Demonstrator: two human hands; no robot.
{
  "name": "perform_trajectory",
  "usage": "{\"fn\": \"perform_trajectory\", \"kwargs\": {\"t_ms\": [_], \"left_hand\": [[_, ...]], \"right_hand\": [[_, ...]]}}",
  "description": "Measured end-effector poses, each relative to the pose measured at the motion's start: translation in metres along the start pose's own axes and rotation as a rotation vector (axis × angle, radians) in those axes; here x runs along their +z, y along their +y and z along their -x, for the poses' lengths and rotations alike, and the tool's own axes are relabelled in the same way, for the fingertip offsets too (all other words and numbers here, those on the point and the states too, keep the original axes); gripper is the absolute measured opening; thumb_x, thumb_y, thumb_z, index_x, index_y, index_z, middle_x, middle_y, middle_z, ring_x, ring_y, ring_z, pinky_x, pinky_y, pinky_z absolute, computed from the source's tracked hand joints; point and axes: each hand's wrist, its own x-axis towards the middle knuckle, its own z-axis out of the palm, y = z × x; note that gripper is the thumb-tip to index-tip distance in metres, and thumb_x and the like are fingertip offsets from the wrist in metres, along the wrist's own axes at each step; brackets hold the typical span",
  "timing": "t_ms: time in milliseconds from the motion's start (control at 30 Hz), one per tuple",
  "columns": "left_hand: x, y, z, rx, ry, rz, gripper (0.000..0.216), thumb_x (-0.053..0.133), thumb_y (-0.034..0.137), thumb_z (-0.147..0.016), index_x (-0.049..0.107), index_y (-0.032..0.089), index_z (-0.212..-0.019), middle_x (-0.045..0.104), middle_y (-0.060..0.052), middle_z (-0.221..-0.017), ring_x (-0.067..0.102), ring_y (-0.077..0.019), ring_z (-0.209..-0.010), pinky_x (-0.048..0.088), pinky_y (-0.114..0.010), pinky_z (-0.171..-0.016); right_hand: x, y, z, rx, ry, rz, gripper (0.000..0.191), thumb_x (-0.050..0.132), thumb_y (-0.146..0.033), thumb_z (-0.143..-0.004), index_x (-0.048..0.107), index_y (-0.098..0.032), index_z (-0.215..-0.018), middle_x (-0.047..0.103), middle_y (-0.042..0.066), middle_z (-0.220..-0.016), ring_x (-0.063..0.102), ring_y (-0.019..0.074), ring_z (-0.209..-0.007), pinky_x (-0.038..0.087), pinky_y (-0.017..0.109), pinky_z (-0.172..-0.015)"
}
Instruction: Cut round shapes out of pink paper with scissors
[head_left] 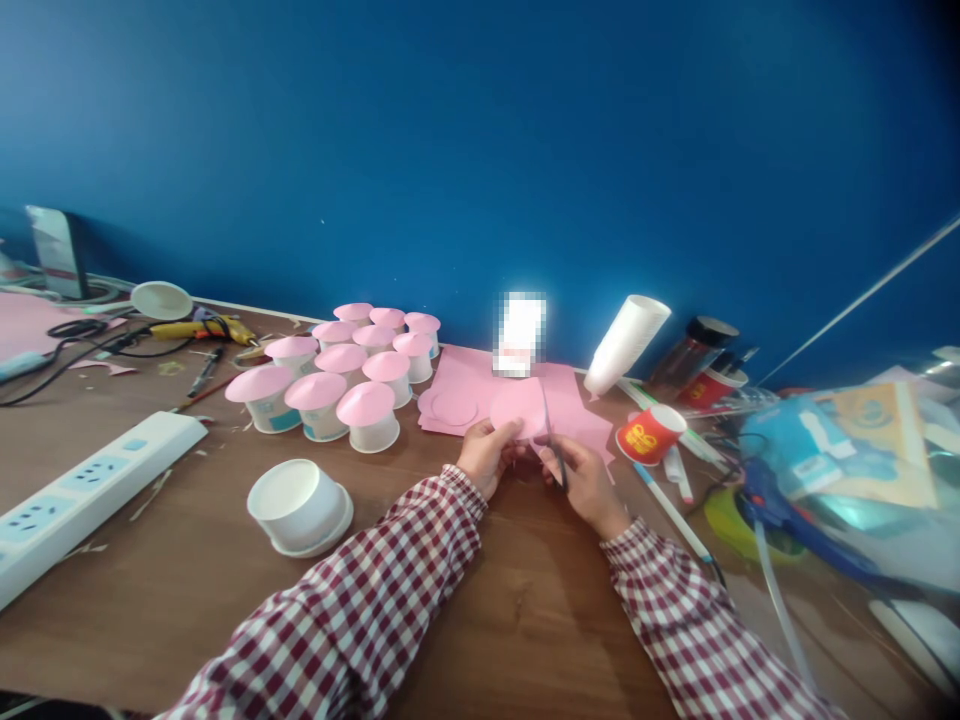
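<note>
Pink disc (517, 404), checked maroon-white sleeves (341, 600)

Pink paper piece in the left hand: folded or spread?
Spread: the pink paper piece shows a broad, rounded face beyond the left hand, with no fold visible.

Looks like thin, smooth, matt paper in the pink disc (517, 402) and the pink sheets (456, 372). Shows dark, metal-like finish, too blurred to confirm, on the scissors (547, 410). Appears as woven cloth, gathered at the cuff, in the checked sleeve (337, 600). Reads as smooth wood with low sheen across the tabletop (517, 630). Resembles smooth, moulded plastic on the power strip (157, 445). Suggests smooth, satin paint on the wall (420, 150).
</note>
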Motion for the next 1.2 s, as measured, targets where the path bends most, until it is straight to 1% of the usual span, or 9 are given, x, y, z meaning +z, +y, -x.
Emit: {"fn": "perform_trajectory", "kwargs": {"t_ms": [433,633,1033,1200], "left_hand": [[0.0012,0.0009,-0.0006,0.006,0.015,0.017,0.011,0.068,0.016,-0.069,0.062,0.007,-0.072,0.060,-0.004,-0.058,0.055,-0.0063,-0.047,0.045,-0.014,-0.043],[0.0007,0.0005,-0.0012,0.005,0.022,0.017,0.012,0.069,0.016,-0.069,0.063,0.007,-0.073,0.061,-0.004,-0.060,0.055,-0.0065,-0.048,0.045,-0.014,-0.043],[0.0035,0.0035,0.0007,0.005,0.051,0.027,0.007,0.064,0.013,-0.072,0.062,0.007,-0.071,0.060,-0.003,-0.058,0.054,-0.0061,-0.046,0.044,-0.014,-0.042],[0.0030,0.0035,-0.0001,0.010,0.057,0.029,0.007,0.066,0.013,-0.071,0.062,0.007,-0.071,0.060,-0.003,-0.057,0.054,-0.0061,-0.046,0.044,-0.014,-0.042]], "right_hand": [[-0.0005,-0.0006,-0.0013,0.003,-0.001,0.019,0.035,0.056,-0.042,-0.083,0.063,-0.013,-0.099,0.054,-0.001,-0.057,0.051,0.0130,-0.052,0.043,0.023,-0.047],[-0.0009,0.0003,-0.0007,0.003,-0.001,0.030,0.035,0.056,-0.042,-0.083,0.063,-0.013,-0.100,0.055,0.000,-0.057,0.052,0.0131,-0.052,0.043,0.023,-0.047],[-0.0012,-0.0014,-0.0011,0.013,0.001,0.052,0.036,0.057,-0.044,-0.082,0.064,-0.013,-0.097,0.053,-0.001,-0.056,0.050,0.0124,-0.050,0.043,0.023,-0.046],[-0.0015,0.0012,-0.0014,0.002,-0.001,0.046,0.036,0.057,-0.044,-0.082,0.063,-0.013,-0.098,0.053,-0.001,-0.057,0.050,0.0125,-0.051,0.043,0.023,-0.047]]}}
